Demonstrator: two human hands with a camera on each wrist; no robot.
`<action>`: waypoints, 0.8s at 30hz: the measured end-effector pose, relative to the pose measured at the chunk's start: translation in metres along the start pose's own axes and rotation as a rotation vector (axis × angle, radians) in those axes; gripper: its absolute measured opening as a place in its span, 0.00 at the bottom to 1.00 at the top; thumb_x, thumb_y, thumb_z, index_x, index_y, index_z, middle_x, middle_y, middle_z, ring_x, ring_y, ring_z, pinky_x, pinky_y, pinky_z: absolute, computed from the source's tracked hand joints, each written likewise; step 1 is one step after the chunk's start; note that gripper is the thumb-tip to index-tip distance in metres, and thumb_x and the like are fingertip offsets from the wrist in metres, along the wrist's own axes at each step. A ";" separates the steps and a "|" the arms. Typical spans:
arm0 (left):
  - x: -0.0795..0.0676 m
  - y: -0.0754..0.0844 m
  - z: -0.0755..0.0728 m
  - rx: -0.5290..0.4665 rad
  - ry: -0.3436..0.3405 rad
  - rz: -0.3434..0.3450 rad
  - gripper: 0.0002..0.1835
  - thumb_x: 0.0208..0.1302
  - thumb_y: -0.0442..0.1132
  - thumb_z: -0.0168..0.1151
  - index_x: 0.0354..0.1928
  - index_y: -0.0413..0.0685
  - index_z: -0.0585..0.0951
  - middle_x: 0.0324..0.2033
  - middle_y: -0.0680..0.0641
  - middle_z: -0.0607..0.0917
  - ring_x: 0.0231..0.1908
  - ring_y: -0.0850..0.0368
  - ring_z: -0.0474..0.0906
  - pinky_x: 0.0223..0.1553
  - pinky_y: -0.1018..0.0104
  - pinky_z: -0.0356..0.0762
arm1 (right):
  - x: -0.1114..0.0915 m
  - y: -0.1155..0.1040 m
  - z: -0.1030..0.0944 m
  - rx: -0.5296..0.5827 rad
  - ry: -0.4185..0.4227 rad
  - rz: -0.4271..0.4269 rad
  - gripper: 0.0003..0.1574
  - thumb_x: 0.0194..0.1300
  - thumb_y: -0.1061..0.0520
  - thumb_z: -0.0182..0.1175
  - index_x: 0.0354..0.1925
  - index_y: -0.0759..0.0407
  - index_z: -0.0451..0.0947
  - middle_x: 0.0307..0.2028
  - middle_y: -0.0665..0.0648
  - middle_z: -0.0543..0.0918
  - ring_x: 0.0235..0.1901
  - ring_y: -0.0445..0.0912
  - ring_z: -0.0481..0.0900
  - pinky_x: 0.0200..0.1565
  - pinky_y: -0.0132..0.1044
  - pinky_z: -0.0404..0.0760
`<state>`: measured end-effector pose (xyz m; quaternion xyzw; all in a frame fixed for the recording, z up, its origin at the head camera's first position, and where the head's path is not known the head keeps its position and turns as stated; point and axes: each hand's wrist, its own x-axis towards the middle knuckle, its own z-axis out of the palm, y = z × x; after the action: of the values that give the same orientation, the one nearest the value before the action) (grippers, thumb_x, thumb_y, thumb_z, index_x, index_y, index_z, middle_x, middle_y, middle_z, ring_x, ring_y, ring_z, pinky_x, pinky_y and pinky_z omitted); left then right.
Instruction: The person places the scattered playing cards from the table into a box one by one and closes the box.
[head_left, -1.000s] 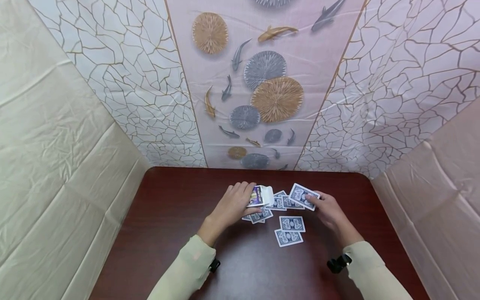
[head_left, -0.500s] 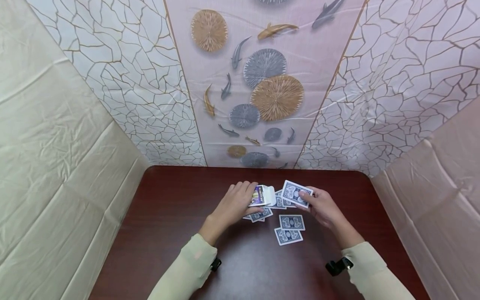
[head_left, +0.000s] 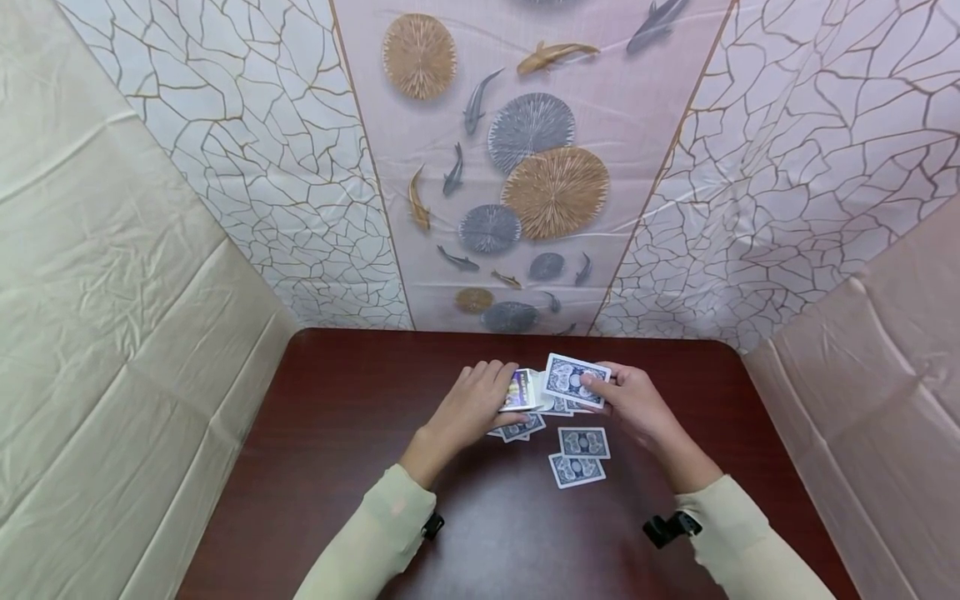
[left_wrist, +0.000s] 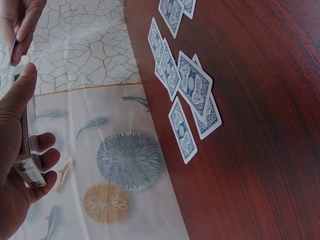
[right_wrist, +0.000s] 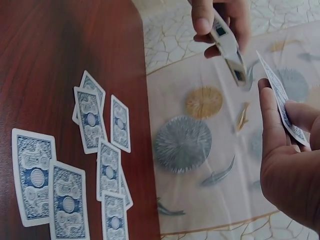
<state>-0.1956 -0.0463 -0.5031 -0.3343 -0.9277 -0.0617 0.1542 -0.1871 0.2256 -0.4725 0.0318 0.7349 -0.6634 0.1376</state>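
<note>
My left hand point(head_left: 474, 402) grips a playing card box point(head_left: 519, 390), fingers over one side and thumb along the other. The box's open white flap faces right. My right hand point(head_left: 636, 400) pinches a blue-backed playing card point(head_left: 576, 379) between thumb and fingers, its left edge overlapping the flap in the head view. In the right wrist view the held card point(right_wrist: 280, 97) is seen nearly edge-on, apart from the box point(right_wrist: 227, 50). Several loose cards point(left_wrist: 195, 82) lie face down on the table below the hands, some overlapping.
Two overlapping cards point(head_left: 583, 443) lie nearer the person on the dark red wooden table point(head_left: 510, 533). A patterned cloth point(head_left: 495, 167) hangs behind the table's far edge, and beige cloth walls point(head_left: 135, 333) stand at both sides.
My right hand has moved left with its card, from over the loose cards to the box's open end. The left hand and box have stayed almost still.
</note>
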 end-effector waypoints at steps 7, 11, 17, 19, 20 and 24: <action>0.001 0.001 -0.002 -0.018 -0.025 -0.016 0.45 0.60 0.70 0.66 0.66 0.43 0.72 0.51 0.45 0.82 0.48 0.50 0.77 0.47 0.56 0.75 | -0.001 -0.013 0.011 -0.111 -0.024 -0.041 0.25 0.76 0.59 0.58 0.60 0.79 0.72 0.32 0.50 0.88 0.30 0.38 0.87 0.35 0.33 0.86; 0.001 0.001 -0.003 0.002 -0.039 -0.013 0.45 0.62 0.72 0.62 0.67 0.44 0.72 0.52 0.46 0.82 0.49 0.51 0.77 0.48 0.57 0.75 | -0.001 -0.016 0.014 -0.231 -0.008 -0.068 0.24 0.76 0.57 0.60 0.59 0.76 0.75 0.33 0.55 0.88 0.29 0.40 0.86 0.33 0.34 0.85; 0.000 0.001 -0.003 0.001 -0.032 -0.013 0.45 0.62 0.72 0.62 0.67 0.43 0.72 0.52 0.46 0.82 0.49 0.51 0.77 0.48 0.57 0.75 | 0.000 -0.017 0.016 -0.293 0.011 -0.087 0.24 0.75 0.55 0.61 0.58 0.74 0.77 0.34 0.58 0.89 0.29 0.41 0.86 0.33 0.37 0.86; 0.000 0.001 -0.004 -0.002 -0.029 -0.013 0.44 0.62 0.71 0.62 0.66 0.43 0.72 0.51 0.46 0.82 0.48 0.51 0.77 0.47 0.57 0.75 | 0.001 -0.016 0.015 -0.305 0.020 -0.092 0.24 0.75 0.55 0.61 0.58 0.74 0.77 0.34 0.58 0.89 0.29 0.41 0.86 0.32 0.37 0.86; 0.000 0.001 -0.003 -0.002 -0.027 -0.012 0.44 0.62 0.71 0.62 0.66 0.43 0.72 0.51 0.46 0.82 0.48 0.51 0.77 0.47 0.57 0.75 | 0.002 -0.016 0.015 -0.307 0.025 -0.094 0.24 0.75 0.55 0.61 0.58 0.74 0.78 0.34 0.58 0.89 0.29 0.41 0.86 0.32 0.37 0.86; 0.000 0.001 -0.003 -0.002 -0.021 -0.010 0.44 0.62 0.71 0.63 0.66 0.43 0.72 0.51 0.46 0.82 0.48 0.51 0.78 0.47 0.57 0.75 | 0.002 -0.016 0.016 -0.331 0.036 -0.097 0.23 0.75 0.56 0.61 0.57 0.74 0.78 0.32 0.58 0.88 0.28 0.40 0.85 0.32 0.37 0.85</action>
<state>-0.1948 -0.0463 -0.5000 -0.3304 -0.9309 -0.0599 0.1436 -0.1903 0.2076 -0.4587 -0.0149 0.8371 -0.5385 0.0957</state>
